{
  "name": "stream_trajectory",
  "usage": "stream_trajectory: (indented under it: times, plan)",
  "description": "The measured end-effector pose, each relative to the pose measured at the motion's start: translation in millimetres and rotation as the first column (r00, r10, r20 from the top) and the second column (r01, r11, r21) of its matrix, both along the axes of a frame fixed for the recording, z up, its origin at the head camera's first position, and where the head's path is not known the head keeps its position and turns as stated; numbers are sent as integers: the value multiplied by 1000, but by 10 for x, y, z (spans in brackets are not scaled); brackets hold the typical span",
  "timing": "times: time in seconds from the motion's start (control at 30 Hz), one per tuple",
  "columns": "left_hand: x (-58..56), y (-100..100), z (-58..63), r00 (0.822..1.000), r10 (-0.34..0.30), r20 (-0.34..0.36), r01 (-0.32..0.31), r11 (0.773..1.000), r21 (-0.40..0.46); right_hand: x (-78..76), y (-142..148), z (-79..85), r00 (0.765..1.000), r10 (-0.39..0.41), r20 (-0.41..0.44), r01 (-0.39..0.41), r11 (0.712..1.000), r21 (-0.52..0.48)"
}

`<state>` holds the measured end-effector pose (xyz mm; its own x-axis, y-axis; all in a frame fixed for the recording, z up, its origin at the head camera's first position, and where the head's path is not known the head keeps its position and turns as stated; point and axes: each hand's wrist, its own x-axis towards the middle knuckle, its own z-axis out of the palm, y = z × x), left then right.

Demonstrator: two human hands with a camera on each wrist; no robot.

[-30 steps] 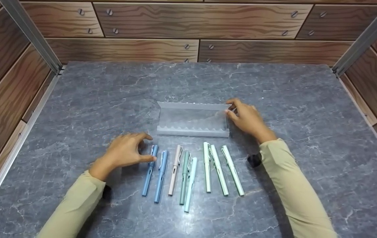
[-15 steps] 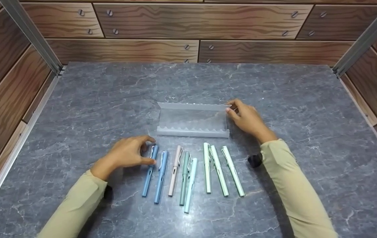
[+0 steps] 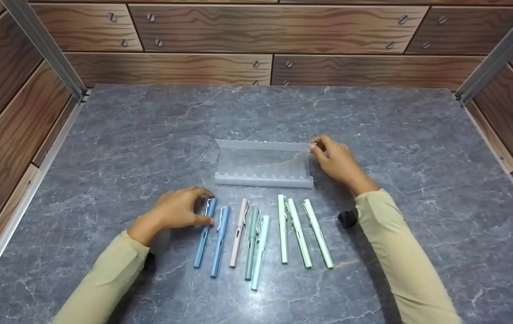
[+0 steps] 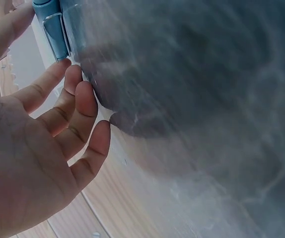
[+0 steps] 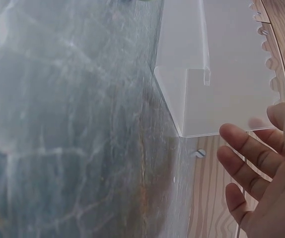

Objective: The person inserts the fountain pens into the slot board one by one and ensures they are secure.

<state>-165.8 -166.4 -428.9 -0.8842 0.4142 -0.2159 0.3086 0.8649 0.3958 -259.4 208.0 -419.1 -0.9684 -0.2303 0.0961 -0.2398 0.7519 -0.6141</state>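
Note:
My left hand (image 3: 176, 209) is at the cap end of the dark blue capped pen (image 3: 202, 246), the leftmost in a row on the table. In the left wrist view, thumb and index fingertip touch that pen (image 4: 56, 35) around its clip; the other fingers are bent beside it. My right hand (image 3: 338, 163) pinches the upper right corner of a clear plastic pen stand (image 3: 263, 182) with notched edges. Through the sheet of the stand (image 5: 222, 101), a fingertip shows behind it in the right wrist view, with the thumb at the notched edge.
Beside the dark blue pen lie a lighter blue pen (image 3: 219, 245), a pinkish pen (image 3: 238, 238), a dark green pen (image 3: 251, 247), a pale mint pen (image 3: 260, 256) and several light green pens (image 3: 299, 236). Wood-patterned walls (image 3: 202, 27) surround the grey marbled table (image 3: 148, 112).
My left hand has moved slightly right, and its thumb and index finger have closed in on the dark blue pen's cap. The right hand stays at the stand's corner; the pens lie unmoved.

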Motion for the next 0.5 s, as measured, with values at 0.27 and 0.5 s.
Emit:
stream_trajectory:
  times: [0.27, 0.5]
  plan:
    - [11, 7, 3, 1000, 4, 18, -4, 1000, 24, -16, -11, -14, 1000, -1, -19, 1, 1000, -18]
    - [5, -7, 4, 998, 17, 54, -21, 998, 67, -25, -31, -46, 1000, -10, -1, 10, 1000, -22]
